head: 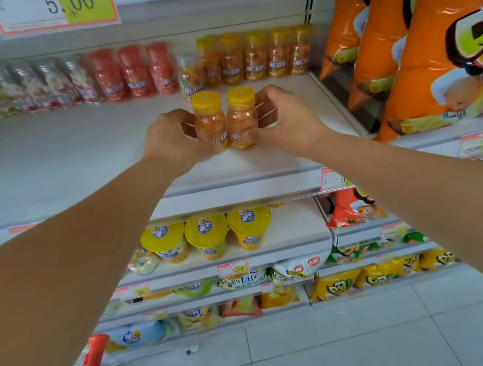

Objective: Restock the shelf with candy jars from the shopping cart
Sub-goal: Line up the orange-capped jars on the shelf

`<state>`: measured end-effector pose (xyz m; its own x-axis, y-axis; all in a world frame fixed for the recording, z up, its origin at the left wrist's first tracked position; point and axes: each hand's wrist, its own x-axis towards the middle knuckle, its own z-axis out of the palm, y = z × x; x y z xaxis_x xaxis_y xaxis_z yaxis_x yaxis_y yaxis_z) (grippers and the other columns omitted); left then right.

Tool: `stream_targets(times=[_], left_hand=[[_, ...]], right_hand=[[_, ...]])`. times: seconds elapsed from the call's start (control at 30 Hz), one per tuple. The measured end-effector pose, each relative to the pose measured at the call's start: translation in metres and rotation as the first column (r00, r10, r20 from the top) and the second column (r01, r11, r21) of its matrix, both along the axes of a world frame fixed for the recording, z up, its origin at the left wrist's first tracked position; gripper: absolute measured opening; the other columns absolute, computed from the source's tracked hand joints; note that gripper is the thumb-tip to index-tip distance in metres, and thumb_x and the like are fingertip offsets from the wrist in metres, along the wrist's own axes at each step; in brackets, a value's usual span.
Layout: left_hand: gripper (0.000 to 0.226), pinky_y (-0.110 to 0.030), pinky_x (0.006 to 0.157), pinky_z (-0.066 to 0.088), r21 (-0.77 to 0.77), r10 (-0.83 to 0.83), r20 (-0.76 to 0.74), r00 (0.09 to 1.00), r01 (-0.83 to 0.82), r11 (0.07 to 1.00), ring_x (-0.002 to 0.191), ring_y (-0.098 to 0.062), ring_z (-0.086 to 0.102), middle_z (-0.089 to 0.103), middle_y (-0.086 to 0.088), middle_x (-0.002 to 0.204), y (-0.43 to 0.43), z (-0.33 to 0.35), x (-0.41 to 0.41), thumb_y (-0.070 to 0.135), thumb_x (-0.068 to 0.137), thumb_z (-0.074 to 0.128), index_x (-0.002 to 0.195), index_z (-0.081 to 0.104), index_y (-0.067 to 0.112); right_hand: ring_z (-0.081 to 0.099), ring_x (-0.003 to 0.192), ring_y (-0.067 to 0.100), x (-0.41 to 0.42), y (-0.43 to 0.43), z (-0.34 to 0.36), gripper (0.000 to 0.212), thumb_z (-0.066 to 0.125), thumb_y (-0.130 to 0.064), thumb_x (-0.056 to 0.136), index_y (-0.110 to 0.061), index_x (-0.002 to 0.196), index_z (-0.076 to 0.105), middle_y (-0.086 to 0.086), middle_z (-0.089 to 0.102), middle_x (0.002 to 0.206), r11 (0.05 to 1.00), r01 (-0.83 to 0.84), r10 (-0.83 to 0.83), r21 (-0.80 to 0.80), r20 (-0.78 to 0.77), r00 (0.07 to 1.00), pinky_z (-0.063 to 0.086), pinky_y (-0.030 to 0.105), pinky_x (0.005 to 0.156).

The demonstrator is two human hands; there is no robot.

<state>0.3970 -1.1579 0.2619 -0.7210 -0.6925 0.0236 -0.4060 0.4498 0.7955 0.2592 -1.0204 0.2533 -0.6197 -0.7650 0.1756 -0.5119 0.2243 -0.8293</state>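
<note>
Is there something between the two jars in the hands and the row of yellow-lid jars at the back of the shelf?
Partly. A single jar stands forward of the yellow-lid row, directly behind the left-hand jar. Behind the right-hand jar, the shelf looks bare up to the row.

Left hand (168,137) and right hand (290,119) were bare. Left forearm (74,254) and right forearm (419,187) likewise bare, uncovered as far up as could be seen. Nails too blurred to judge.
</note>
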Motion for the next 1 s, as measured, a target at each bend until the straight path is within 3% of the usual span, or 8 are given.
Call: stream_targets(times=[0.13, 0.3, 0.47, 0.57, 0.67, 0.73, 0.9, 1.0], left_hand=[[0.045, -0.023, 0.059, 0.044, -0.046, 0.069, 0.004, 0.998, -0.068, 0.997, 0.082, -0.016, 0.062, 0.068, 0.002, 0.092, 0.01, 0.0, -0.021, 0.028, 0.064, 0.088, 0.1, 0.063, 0.019], [0.041, -0.038, 0.079, 0.058, -0.076, 0.084, -0.033, 0.996, -0.086, 0.993, 0.085, -0.021, 0.069, 0.072, -0.001, 0.09, 0.014, -0.001, -0.055, 0.038, 0.043, 0.081, 0.077, 0.062, 0.025], [0.038, -0.039, 0.082, 0.057, -0.143, 0.182, -0.083, 0.98, -0.192, 0.971, 0.089, -0.024, 0.07, 0.073, -0.004, 0.095, -0.005, -0.014, -0.083, 0.029, 0.061, 0.088, 0.09, 0.065, 0.021], [0.039, -0.036, 0.08, 0.057, -0.175, 0.26, -0.044, 0.965, -0.264, 0.949, 0.089, -0.022, 0.069, 0.073, -0.003, 0.093, -0.014, -0.015, -0.096, 0.035, 0.061, 0.086, 0.091, 0.069, 0.017], [0.035, -0.031, 0.066, 0.047, -0.292, 0.312, 0.027, 0.95, -0.291, 0.911, 0.086, -0.021, 0.064, 0.069, -0.002, 0.088, -0.012, -0.012, -0.102, 0.038, 0.068, 0.082, 0.091, 0.071, 0.016], [0.034, -0.029, 0.064, 0.039, -0.311, 0.341, 0.022, 0.94, -0.318, 0.896, 0.084, -0.023, 0.061, 0.063, -0.004, 0.084, -0.011, -0.011, -0.105, 0.038, 0.07, 0.082, 0.091, 0.07, 0.015], [0.03, -0.03, 0.064, 0.037, -0.368, 0.394, -0.022, 0.919, -0.374, 0.851, 0.093, -0.028, 0.063, 0.065, -0.008, 0.091, -0.018, -0.017, -0.115, 0.032, 0.073, 0.08, 0.093, 0.069, 0.012], [0.033, -0.031, 0.063, 0.038, -0.397, 0.414, -0.057, 0.909, -0.401, 0.826, 0.093, -0.03, 0.064, 0.067, -0.012, 0.096, -0.024, -0.02, -0.119, 0.03, 0.072, 0.082, 0.094, 0.069, 0.01]], right_hand=[[0.065, 0.088, 0.017, -0.027, 0.0, -0.006, 0.053, 0.083, -0.011, 0.071, -0.008, 0.114, 0.052, 0.0, 0.065, 0.098, 1.0, 0.018, -0.019, -0.023, -0.023, 1.0, 0.054, 0.029, 0.079], [0.066, 0.096, 0.022, -0.062, -0.013, -0.009, 0.057, 0.084, -0.015, 0.071, -0.008, 0.117, 0.051, 0.002, 0.065, 0.102, 0.999, 0.021, -0.023, -0.029, -0.057, 0.998, 0.052, 0.044, 0.09], [0.063, 0.099, 0.018, -0.076, -0.029, -0.013, 0.053, 0.081, -0.02, 0.075, -0.014, 0.12, 0.054, 0.0, 0.066, 0.107, 0.995, 0.077, -0.082, -0.059, -0.1, 0.992, 0.05, 0.036, 0.091], [0.063, 0.099, 0.02, -0.082, -0.037, -0.015, 0.052, 0.081, -0.021, 0.075, -0.015, 0.119, 0.054, -0.001, 0.064, 0.101, 0.992, 0.099, -0.107, -0.075, -0.111, 0.988, 0.05, 0.039, 0.091], [0.063, 0.099, 0.02, -0.089, -0.043, -0.016, 0.052, 0.083, -0.02, 0.073, -0.013, 0.116, 0.055, 0.0, 0.064, 0.101, 0.992, 0.1, -0.106, -0.078, -0.087, 0.991, 0.05, 0.041, 0.091], [0.063, 0.099, 0.02, -0.092, -0.047, -0.016, 0.052, 0.084, -0.019, 0.072, -0.012, 0.116, 0.056, 0.003, 0.067, 0.105, 0.992, 0.095, -0.102, -0.081, -0.082, 0.991, 0.05, 0.041, 0.092], [0.062, 0.105, 0.023, -0.098, -0.062, -0.019, 0.057, 0.084, -0.022, 0.071, -0.012, 0.121, 0.058, 0.006, 0.065, 0.115, 0.989, 0.111, -0.119, -0.102, -0.082, 0.989, 0.049, 0.043, 0.094], [0.062, 0.103, 0.024, -0.104, -0.069, -0.02, 0.055, 0.084, -0.02, 0.071, -0.012, 0.118, 0.057, 0.004, 0.065, 0.106, 0.985, 0.127, -0.134, -0.117, -0.058, 0.989, 0.05, 0.044, 0.093]])
